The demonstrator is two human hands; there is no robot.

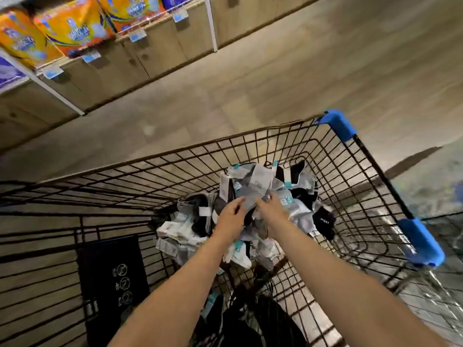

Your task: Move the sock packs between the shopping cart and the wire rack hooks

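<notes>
Left hand (231, 217) and right hand (271, 206) both pinching a grey sock pack (248, 197) atop a pile of socks (298, 214) inside a wire trolley (140, 171)

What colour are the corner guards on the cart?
Bright blue: the corner guards on the black wire cart show clearly in the head view.

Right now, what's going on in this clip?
A person leans over a black wire cart in a store aisle, both arms reaching into it. The left hand and right hand meet on a pile of packaged socks, fingers on a grey pair at the top. The grip is blurred, so whether they pinch it is unclear. Orange packs sit on the shelf to the upper left.
</notes>
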